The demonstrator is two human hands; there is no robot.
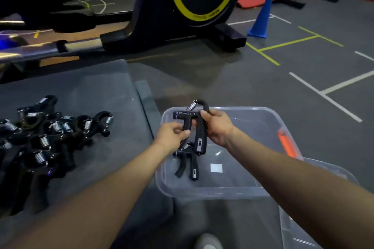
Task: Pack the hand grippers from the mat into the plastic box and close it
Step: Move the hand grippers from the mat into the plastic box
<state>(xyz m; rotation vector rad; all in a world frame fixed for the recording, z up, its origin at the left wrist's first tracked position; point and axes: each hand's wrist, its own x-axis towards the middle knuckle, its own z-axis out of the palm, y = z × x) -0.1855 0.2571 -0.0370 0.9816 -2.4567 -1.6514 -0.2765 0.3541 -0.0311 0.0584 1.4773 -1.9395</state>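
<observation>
Both hands [172,134] [217,127] gripping one hand gripper [195,125] over clear plastic box [263,190] (lid off), second gripper [187,164] inside

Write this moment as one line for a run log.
both hands hold one hand gripper over plastic box | left hand, right hand | one gripper in box | pile on mat
</observation>
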